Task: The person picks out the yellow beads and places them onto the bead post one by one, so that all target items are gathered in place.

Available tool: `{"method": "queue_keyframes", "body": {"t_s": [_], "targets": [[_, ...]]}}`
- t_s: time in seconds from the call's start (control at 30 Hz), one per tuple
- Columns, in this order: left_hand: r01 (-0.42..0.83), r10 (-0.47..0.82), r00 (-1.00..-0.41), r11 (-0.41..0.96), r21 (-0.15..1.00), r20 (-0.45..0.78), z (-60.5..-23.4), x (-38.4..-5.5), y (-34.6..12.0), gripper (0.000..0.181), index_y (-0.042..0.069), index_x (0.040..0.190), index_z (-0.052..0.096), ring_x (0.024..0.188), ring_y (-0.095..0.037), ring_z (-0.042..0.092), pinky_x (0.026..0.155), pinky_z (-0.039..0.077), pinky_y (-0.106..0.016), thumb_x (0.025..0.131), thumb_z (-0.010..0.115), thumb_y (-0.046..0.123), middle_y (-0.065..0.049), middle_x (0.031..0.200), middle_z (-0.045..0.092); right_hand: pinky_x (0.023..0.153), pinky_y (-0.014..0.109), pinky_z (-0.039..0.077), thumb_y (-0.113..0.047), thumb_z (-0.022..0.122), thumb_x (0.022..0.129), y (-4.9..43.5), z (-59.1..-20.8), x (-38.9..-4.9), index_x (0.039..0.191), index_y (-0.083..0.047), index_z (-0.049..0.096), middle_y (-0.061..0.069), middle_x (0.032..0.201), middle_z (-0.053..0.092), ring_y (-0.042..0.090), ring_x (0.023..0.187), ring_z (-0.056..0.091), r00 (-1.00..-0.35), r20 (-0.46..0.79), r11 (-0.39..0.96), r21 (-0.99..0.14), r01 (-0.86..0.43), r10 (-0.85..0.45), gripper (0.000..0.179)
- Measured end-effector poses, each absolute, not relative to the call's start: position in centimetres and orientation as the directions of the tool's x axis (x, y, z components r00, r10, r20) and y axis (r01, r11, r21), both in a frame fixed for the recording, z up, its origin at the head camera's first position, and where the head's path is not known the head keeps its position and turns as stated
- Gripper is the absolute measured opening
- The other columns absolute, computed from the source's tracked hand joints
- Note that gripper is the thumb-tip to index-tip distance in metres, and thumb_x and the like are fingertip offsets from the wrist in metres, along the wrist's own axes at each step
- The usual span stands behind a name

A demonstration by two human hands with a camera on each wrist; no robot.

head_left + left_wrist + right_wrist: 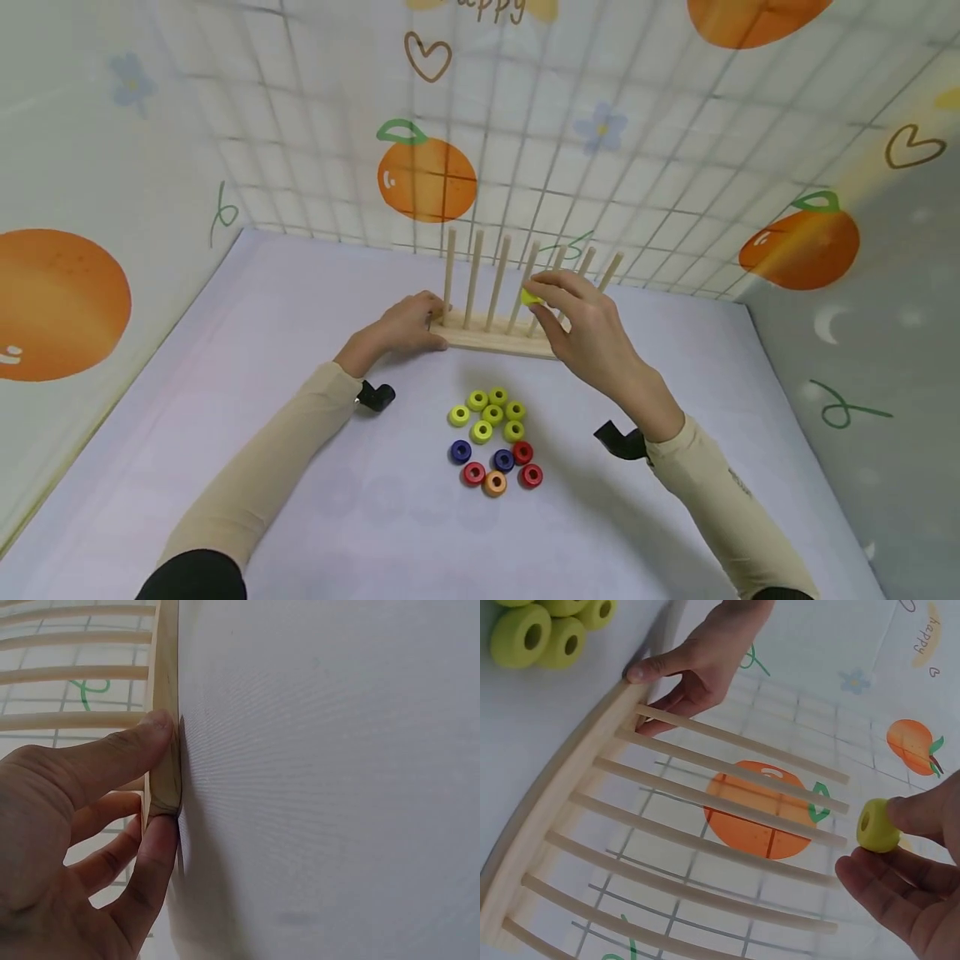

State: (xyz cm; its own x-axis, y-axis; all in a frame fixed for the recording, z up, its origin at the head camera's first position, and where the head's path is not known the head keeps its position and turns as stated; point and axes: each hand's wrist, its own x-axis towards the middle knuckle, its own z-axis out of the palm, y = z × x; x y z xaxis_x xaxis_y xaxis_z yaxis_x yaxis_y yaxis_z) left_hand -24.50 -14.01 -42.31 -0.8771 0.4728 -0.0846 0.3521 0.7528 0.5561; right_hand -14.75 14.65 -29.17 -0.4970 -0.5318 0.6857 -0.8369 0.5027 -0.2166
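Observation:
A wooden peg rack (495, 337) with several upright dowels stands toward the back of the table. My left hand (408, 322) grips the left end of its base, thumb on the front face, as the left wrist view shows up close. Between thumb and fingers my right hand (588, 329) pinches a yellow ring (877, 826). That ring is held near the tops of the middle dowels (727, 829), and in the right wrist view it appears apart from them, its hole facing the dowel tips.
In front of the rack lie several yellow rings (492, 415), two blue rings (461, 452), three red rings (531, 476) and one orange ring (495, 483). Behind the rack rises a grid-patterned backdrop (337, 125) with printed oranges.

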Motion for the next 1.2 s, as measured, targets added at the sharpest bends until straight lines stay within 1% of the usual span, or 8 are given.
{"method": "queue_keyframes", "body": {"t_s": [0.1, 0.27, 0.47, 0.6, 0.73, 0.87, 0.97, 1.2], "targets": [[0.352, 0.474, -0.876, 0.748, 0.562, -0.083, -42.5, -25.2, -13.8, 0.068, 0.000, 0.137, 0.056, 0.125, -0.035, 0.049, 0.105, 0.040, -0.049, 0.082, 0.083, 0.028, -0.016, 0.140, 0.051, 0.071, 0.039, 0.056, 0.007, 0.072, 0.087, 14.8, -29.0, -15.6, 0.118, 0.006, 0.069, 0.018, 0.117, 0.065, 0.029, 0.098, 0.065, -0.497, 0.697, 0.499, -0.227, -0.837, -0.517, 0.031], [0.334, 0.482, -0.869, 0.737, 0.588, -0.111, -43.2, -25.6, -13.5, 0.067, 0.001, 0.138, 0.056, 0.126, -0.033, 0.050, 0.107, 0.039, -0.048, 0.083, 0.083, 0.027, -0.014, 0.140, 0.052, 0.067, 0.035, 0.056, 0.008, 0.072, 0.087, 14.9, -29.0, -16.9, 0.119, 0.007, 0.069, 0.019, 0.117, 0.065, 0.027, 0.090, 0.067, -0.511, 0.694, 0.517, -0.230, -0.825, -0.507, 0.032], [0.343, 0.481, -0.871, 0.741, 0.577, -0.101, -43.7, -25.0, -13.6, 0.066, 0.002, 0.138, 0.057, 0.128, -0.033, 0.049, 0.109, 0.037, -0.048, 0.083, 0.083, 0.026, -0.014, 0.141, 0.051, 0.070, 0.035, 0.057, 0.007, 0.071, 0.088, 14.2, -28.9, -18.0, 0.120, 0.006, 0.069, 0.018, 0.120, 0.064, 0.026, 0.087, 0.069, -0.527, 0.686, 0.513, -0.254, -0.820, -0.502, 0.032], [0.355, 0.477, -0.875, 0.745, 0.565, -0.080, -43.7, -24.6, -13.7, 0.066, 0.002, 0.138, 0.057, 0.128, -0.034, 0.049, 0.109, 0.038, -0.048, 0.082, 0.084, 0.026, -0.014, 0.141, 0.052, 0.072, 0.037, 0.058, 0.006, 0.071, 0.089, 13.5, -28.5, -18.6, 0.119, 0.006, 0.069, 0.018, 0.119, 0.064, 0.027, 0.086, 0.069, -0.522, 0.692, 0.505, -0.257, -0.824, -0.499, 0.030], [0.351, 0.476, -0.875, 0.753, 0.556, -0.092, -43.5, -24.3, -13.9, 0.067, 0.002, 0.139, 0.056, 0.130, -0.034, 0.048, 0.109, 0.037, -0.048, 0.083, 0.083, 0.028, -0.014, 0.143, 0.051, 0.073, 0.036, 0.057, 0.006, 0.069, 0.090, 13.0, -27.9, -19.0, 0.118, 0.006, 0.069, 0.018, 0.118, 0.065, 0.027, 0.087, 0.068, -0.513, 0.696, 0.507, -0.244, -0.827, -0.503, 0.028], [0.343, 0.472, -0.876, 0.757, 0.557, -0.103, -43.2, -23.8, -14.2, 0.067, 0.002, 0.139, 0.056, 0.132, -0.035, 0.046, 0.110, 0.036, -0.049, 0.083, 0.083, 0.027, -0.014, 0.146, 0.049, 0.075, 0.034, 0.057, 0.005, 0.069, 0.091, 12.5, -27.4, -19.4, 0.119, 0.006, 0.069, 0.017, 0.117, 0.065, 0.026, 0.091, 0.067, -0.526, 0.680, 0.520, -0.244, -0.819, -0.510, 0.028], [0.334, 0.466, -0.879, 0.752, 0.568, -0.100, -43.0, -23.5, -14.3, 0.067, 0.003, 0.139, 0.056, 0.133, -0.035, 0.046, 0.111, 0.035, -0.050, 0.082, 0.083, 0.026, -0.013, 0.145, 0.050, 0.075, 0.035, 0.058, 0.004, 0.069, 0.091, 12.2, -27.1, -19.5, 0.120, 0.006, 0.069, 0.018, 0.117, 0.065, 0.027, 0.092, 0.066, -0.542, 0.668, 0.519, -0.263, -0.813, -0.510, 0.028], [0.395, 0.502, -0.863, 0.738, 0.548, -0.054, -42.8, -23.5, -14.1, 0.069, 0.004, 0.141, 0.056, 0.131, -0.034, 0.047, 0.110, 0.036, -0.049, 0.083, 0.083, 0.029, -0.013, 0.143, 0.051, 0.072, 0.033, 0.057, 0.006, 0.070, 0.090, 11.8, -26.4, -19.5, 0.118, 0.006, 0.070, 0.018, 0.116, 0.065, 0.028, 0.089, 0.065, -0.525, 0.675, 0.537, -0.221, -0.814, -0.518, 0.028]]}}
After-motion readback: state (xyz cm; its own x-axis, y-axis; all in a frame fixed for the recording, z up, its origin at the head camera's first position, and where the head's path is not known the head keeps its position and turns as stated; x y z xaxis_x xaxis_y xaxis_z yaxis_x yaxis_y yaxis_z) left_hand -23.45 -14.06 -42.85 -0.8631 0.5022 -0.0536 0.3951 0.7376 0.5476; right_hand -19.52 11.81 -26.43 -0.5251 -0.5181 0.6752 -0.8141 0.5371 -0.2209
